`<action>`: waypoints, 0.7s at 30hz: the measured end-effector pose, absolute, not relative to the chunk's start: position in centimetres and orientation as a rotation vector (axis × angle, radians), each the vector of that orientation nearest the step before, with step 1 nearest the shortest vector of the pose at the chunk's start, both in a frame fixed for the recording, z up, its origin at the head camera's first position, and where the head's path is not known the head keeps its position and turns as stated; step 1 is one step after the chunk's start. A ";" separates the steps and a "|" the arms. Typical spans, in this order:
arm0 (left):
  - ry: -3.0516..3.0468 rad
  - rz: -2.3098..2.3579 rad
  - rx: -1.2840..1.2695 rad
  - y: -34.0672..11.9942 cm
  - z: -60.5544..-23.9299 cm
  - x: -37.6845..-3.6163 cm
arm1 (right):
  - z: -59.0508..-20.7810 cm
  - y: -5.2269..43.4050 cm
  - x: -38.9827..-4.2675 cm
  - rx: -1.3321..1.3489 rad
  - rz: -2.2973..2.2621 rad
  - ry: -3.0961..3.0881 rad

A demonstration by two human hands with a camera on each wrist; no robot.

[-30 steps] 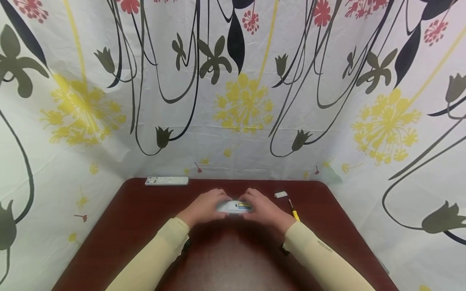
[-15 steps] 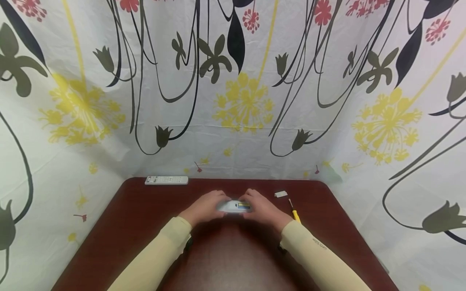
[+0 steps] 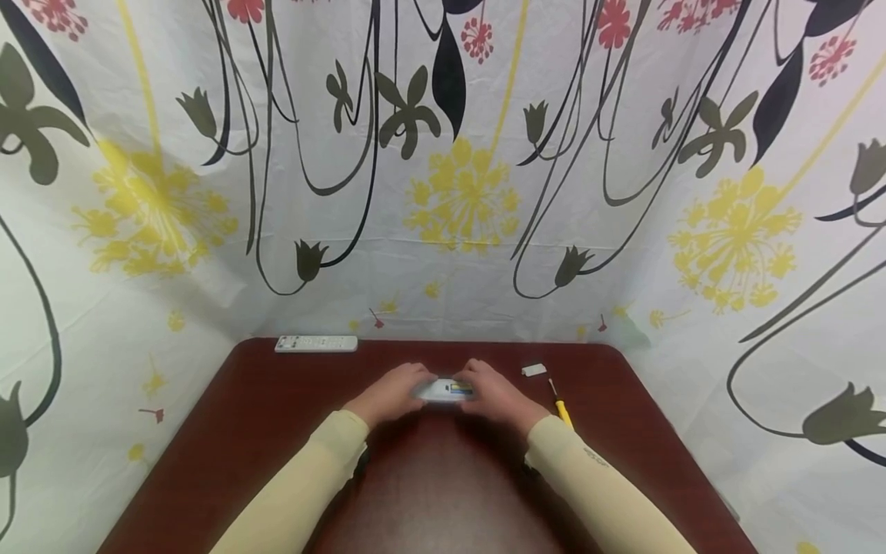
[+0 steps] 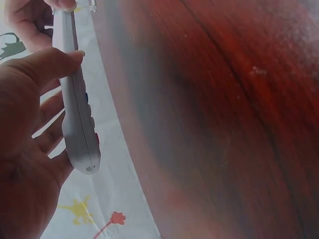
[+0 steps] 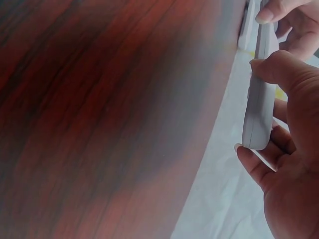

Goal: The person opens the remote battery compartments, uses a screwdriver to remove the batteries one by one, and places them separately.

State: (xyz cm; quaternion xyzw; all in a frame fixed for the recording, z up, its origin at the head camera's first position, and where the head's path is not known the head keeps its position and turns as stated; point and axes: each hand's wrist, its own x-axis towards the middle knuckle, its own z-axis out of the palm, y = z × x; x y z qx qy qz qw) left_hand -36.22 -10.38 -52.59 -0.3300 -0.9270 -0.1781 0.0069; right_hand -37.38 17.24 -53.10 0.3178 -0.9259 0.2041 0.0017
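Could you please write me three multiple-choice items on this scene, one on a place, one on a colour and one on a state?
1. Where does the second remote lie?
A. at the table's far left edge
B. beside the screwdriver
C. under the person's sleeve

2. What colour is the screwdriver's handle?
A. blue
B. yellow
C. black

3. How is the white remote held?
A. flat on the table, untouched
B. by one hand only
C. by both hands, one at each end

Answers:
1 A: the second remote rests at the table far left edge.
2 B: the screwdriver has a yellow handle.
3 C: the left hand and right hand grip the white remote from opposite ends.
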 end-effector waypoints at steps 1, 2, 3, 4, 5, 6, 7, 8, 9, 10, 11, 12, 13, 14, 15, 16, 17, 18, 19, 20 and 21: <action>-2.895 -0.538 -1.031 -10.4 -52.6 -36.3 | -53.1 17.2 -37.5 0.995 0.634 -2.906; -2.890 -0.520 -1.028 -10.4 -52.6 -36.4 | -53.2 17.2 -37.6 0.992 0.628 -2.906; -2.883 -0.505 -1.031 -10.3 -52.6 -36.5 | -53.2 17.2 -37.7 0.990 0.624 -2.903; -2.878 -0.490 -1.032 -10.3 -52.7 -36.6 | -53.2 17.2 -37.9 0.987 0.620 -2.902; -2.873 -0.484 -1.030 -10.3 -52.8 -36.7 | -53.2 17.2 -37.9 0.985 0.621 -2.902; -2.870 -0.476 -1.032 -10.3 -52.9 -36.8 | -53.3 17.1 -38.0 0.984 0.621 -2.903; -2.868 -0.472 -1.034 -10.3 -53.0 -36.8 | -53.3 17.1 -38.1 0.983 0.620 -2.904; -2.865 -0.474 -1.037 -10.3 -53.1 -36.9 | -53.3 17.1 -38.1 0.979 0.626 -2.907; -2.865 -0.480 -1.038 -10.3 -53.2 -37.0 | -53.4 17.0 -38.2 0.975 0.634 -2.912; -2.869 -0.484 -1.033 -10.3 -53.3 -37.1 | -53.5 17.0 -38.2 0.969 0.640 -2.918; -2.875 -0.490 -1.027 -10.3 -53.4 -37.1 | -53.5 17.0 -38.3 0.964 0.648 -2.924; -2.877 -0.492 -1.024 -10.3 -53.5 -37.2 | -53.6 17.0 -38.3 0.959 0.656 -2.929; -2.878 -0.494 -1.018 -10.2 -53.6 -37.3 | -53.7 17.0 -38.4 0.954 0.663 -2.933; -2.880 -0.492 -1.015 -10.2 -53.7 -37.3 | -53.8 17.0 -38.5 0.950 0.670 -2.936; -2.885 -0.489 -1.010 -10.2 -53.8 -37.4 | -53.9 17.0 -38.6 0.949 0.671 -2.938; -2.886 -0.481 -1.008 -10.2 -53.8 -37.4 | -54.0 17.1 -38.7 0.950 0.668 -2.939; -2.884 -0.480 -1.008 -10.2 -53.9 -37.5 | -54.1 17.1 -38.8 0.951 0.667 -2.939; -2.882 -0.479 -1.008 -10.2 -53.9 -37.5 | -54.1 17.1 -38.9 0.955 0.662 -2.938; -2.884 -0.479 -1.006 -10.2 -53.9 -37.5 | -54.2 17.1 -39.0 0.960 0.655 -2.937; -2.884 -0.480 -1.006 -10.2 -53.9 -37.5 | -54.2 17.2 -39.1 0.963 0.655 -2.935; -2.885 -0.484 -1.004 -10.2 -53.9 -37.6 | -54.3 17.2 -39.2 0.967 0.652 -2.933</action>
